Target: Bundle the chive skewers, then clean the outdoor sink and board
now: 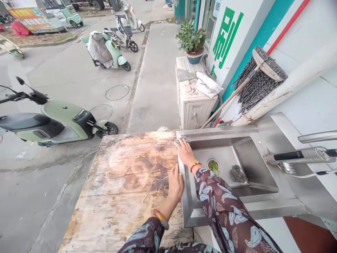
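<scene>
Grey paving (65, 100) with a parked pale-green scooter (61, 114) lies beyond my weathered, brown-stained wooden worktop (100, 207), which meets a rectangular stainless-steel sink (223, 131). My right hand (186, 154) holds a grey wire scouring pad (186, 138) under its fingers at the sink's far left corner. My left hand (176, 183) rests at the worktop's edge, near a thin cream string (152, 182); I can't tell whether it pinches that. Another curly grey scourer (237, 174) sits in the basin.
</scene>
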